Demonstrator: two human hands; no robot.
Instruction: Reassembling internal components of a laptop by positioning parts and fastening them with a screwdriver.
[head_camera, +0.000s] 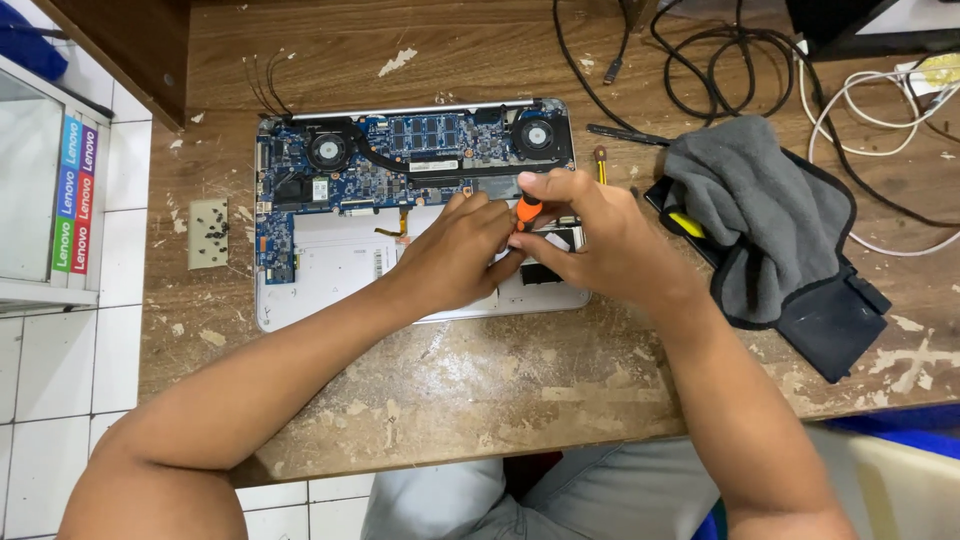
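Open wood below, clutter right

Bare worn wooden table (480, 390) lies open at lower centre; crumpled grey cloth (760, 215) and tangled black cables (720, 60) crowd the upper right.

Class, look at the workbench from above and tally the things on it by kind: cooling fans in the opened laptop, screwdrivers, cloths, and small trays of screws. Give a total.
Cooling fans: 2
Screwdrivers, the orange-handled one in the right hand's grip, one beside the cloth: 2
Grey cloth: 1
Screw tray: 1
Total: 6

Both hands are meeting over an opened silver laptop (330, 285) with its blue circuit board exposed, lying on a worn wooden table (500, 390). The right hand (590, 235) is gripping an orange-handled screwdriver (528, 209), the left hand (455, 255) touching beside it. A grey cloth (760, 210) is lying to the right.
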